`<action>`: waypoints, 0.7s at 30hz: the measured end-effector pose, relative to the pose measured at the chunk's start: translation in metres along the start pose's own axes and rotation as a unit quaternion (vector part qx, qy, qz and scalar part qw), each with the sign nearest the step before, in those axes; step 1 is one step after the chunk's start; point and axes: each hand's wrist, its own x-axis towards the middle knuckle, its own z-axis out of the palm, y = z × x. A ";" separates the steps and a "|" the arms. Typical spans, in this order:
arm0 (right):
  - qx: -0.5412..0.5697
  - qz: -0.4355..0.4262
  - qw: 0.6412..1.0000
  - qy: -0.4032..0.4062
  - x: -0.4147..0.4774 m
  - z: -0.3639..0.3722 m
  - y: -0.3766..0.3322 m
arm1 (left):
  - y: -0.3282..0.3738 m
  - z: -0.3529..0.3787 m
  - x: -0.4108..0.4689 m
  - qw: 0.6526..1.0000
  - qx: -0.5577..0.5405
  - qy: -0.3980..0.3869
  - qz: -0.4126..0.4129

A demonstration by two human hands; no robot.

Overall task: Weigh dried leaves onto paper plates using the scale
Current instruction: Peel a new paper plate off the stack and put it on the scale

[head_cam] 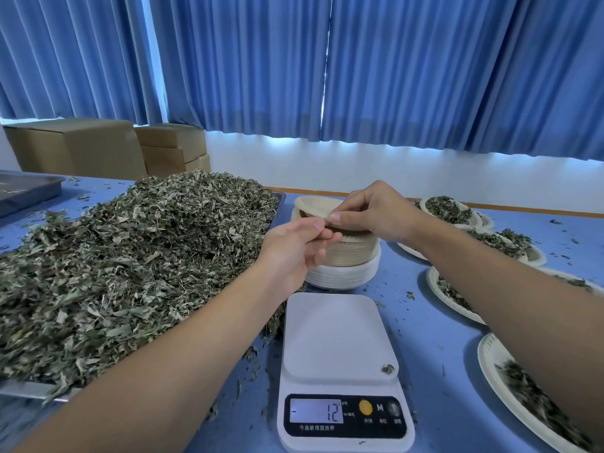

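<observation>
The left hand [295, 245] and right hand [372, 212] meet over the plate stack [346, 256], at 12 o'clock from the scale [340, 341]. The fingers of both pinch the rim of the top plate [313, 206] (tilted off the stack). Dried leaves [130, 256] lie heaped at 9 o'clock, and filled plates [451, 209] sit at 3 o'clock on the counter [421, 322].

Head view, forward-down, close over table [425, 338]

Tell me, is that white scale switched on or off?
On. The scale's display is lit and shows a minus sign and 12. Its platform is bare but for a leaf scrap at one corner.
</observation>
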 end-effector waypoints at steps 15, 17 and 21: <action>-0.031 0.007 0.999 0.008 -0.001 0.004 -0.006 | -0.005 -0.004 0.003 0.999 -0.033 0.003 -0.001; -0.039 0.015 0.999 0.010 0.002 0.002 -0.010 | -0.005 -0.002 0.004 0.999 -0.046 0.002 0.002; -0.049 0.043 0.998 -0.015 0.004 -0.004 -0.015 | -0.006 0.001 0.004 0.998 -0.057 0.011 0.004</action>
